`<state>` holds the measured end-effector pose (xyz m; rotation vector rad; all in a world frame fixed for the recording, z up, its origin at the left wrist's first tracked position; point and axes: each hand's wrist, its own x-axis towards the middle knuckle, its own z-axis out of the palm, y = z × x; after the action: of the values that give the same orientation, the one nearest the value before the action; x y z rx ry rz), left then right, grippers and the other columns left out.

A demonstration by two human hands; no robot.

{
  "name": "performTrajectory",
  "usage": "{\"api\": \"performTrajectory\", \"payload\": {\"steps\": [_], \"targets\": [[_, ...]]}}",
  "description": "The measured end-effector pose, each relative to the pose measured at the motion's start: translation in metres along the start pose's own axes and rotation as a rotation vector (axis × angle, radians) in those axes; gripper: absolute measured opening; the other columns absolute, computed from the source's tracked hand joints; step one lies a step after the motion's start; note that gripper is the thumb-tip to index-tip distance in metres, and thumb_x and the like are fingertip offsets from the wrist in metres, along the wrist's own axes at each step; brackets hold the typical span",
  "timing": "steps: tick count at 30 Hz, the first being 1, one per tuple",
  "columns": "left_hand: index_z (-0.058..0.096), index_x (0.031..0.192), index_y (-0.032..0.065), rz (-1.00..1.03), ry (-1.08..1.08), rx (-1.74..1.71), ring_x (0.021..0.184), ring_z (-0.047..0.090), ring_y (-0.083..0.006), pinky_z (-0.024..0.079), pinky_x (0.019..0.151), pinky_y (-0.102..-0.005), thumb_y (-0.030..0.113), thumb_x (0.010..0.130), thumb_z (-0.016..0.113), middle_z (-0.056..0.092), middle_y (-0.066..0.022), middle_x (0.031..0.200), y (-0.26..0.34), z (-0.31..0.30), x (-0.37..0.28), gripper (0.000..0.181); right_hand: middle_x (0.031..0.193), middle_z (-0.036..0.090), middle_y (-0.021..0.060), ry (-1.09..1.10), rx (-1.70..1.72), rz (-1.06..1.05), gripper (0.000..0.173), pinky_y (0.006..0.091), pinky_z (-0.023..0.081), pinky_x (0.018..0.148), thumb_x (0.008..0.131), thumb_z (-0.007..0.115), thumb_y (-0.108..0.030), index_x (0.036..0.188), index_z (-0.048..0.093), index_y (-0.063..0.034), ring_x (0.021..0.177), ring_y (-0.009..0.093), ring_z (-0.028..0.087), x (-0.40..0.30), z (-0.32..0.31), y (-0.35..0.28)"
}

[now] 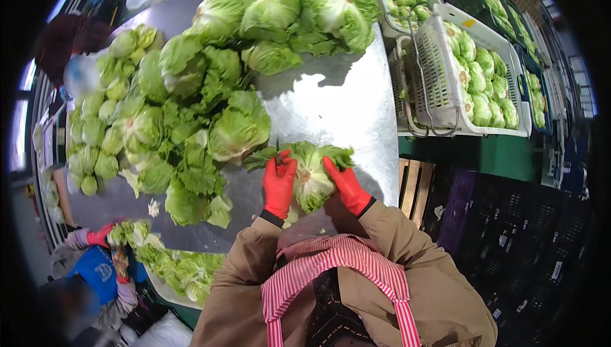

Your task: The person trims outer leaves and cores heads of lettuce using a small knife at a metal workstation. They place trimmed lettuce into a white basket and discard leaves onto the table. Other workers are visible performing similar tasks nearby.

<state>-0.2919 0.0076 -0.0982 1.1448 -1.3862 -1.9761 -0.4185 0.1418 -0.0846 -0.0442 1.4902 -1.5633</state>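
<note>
Before me on the metal table (334,99) lies a head of iceberg lettuce (312,175) with its cut stem facing up and loose outer leaves spread around it. My left hand (279,187), in a red glove, is closed on a small knife (278,149) whose dark blade points away from me, at the left side of the head. My right hand (347,185), also red-gloved, grips the head's right side, thumb on top. Another leafy lettuce head (240,127) rests just beyond my left hand.
A large pile of lettuce (191,65) covers the table's left and far parts. White crates (429,94) of lettuce stand at the right, near stacked black crates (520,237). At lower left, a person in a blue apron (98,270) works beside a container of leaves (179,266).
</note>
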Motion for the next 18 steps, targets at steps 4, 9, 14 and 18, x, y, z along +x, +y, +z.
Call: {"api": "performTrajectory", "payload": {"steps": [4, 9, 14, 18], "targets": [[0.060, 0.124, 0.0032, -0.057, -0.014, -0.074, 0.090, 0.059, -0.0053, 0.048, 0.076, -0.0211, 0.006, 0.093, 0.071, 0.061, -0.0015, 0.108, -0.010, -0.031, -0.051, 0.034, 0.121, 0.065, 0.0040, -0.049, -0.261, 0.007, 0.047, 0.0319, 0.048, 0.095, 0.093, 0.074, -0.026, 0.130, 0.057, -0.0040, 0.109, 0.014, 0.059, -0.045, 0.024, -0.027], [0.058, 0.128, -0.0011, -0.072, -0.134, 0.109, 0.095, 0.061, -0.0100, 0.050, 0.081, -0.0248, 0.010, 0.099, 0.062, 0.066, -0.0057, 0.112, -0.044, -0.055, -0.064, 0.031, 0.127, 0.060, 0.0068, 0.082, -0.164, -0.054, 0.063, 0.0336, 0.047, 0.098, 0.090, 0.078, -0.028, 0.138, 0.045, -0.0048, 0.115, 0.018, 0.056, -0.043, 0.019, 0.027], [0.057, 0.129, -0.0008, 0.264, -0.153, 0.455, 0.097, 0.060, -0.0171, 0.050, 0.085, -0.0298, 0.004, 0.098, 0.056, 0.064, -0.0119, 0.111, -0.017, -0.071, -0.085, 0.031, 0.133, 0.057, 0.0111, -0.079, -0.243, -0.137, 0.092, 0.0360, 0.045, 0.105, 0.078, 0.087, -0.015, 0.151, 0.032, -0.0044, 0.123, 0.023, 0.055, -0.077, 0.022, 0.031], [0.058, 0.126, -0.0022, 0.277, -0.220, 0.498, 0.107, 0.063, -0.0350, 0.050, 0.092, -0.0390, 0.006, 0.096, 0.054, 0.064, -0.0233, 0.113, -0.054, -0.072, -0.074, 0.031, 0.129, 0.061, 0.0085, -0.026, -0.198, -0.179, 0.072, 0.0363, 0.049, 0.103, 0.080, 0.082, -0.010, 0.142, 0.046, -0.0027, 0.118, 0.019, 0.058, -0.067, 0.033, 0.022]]}}
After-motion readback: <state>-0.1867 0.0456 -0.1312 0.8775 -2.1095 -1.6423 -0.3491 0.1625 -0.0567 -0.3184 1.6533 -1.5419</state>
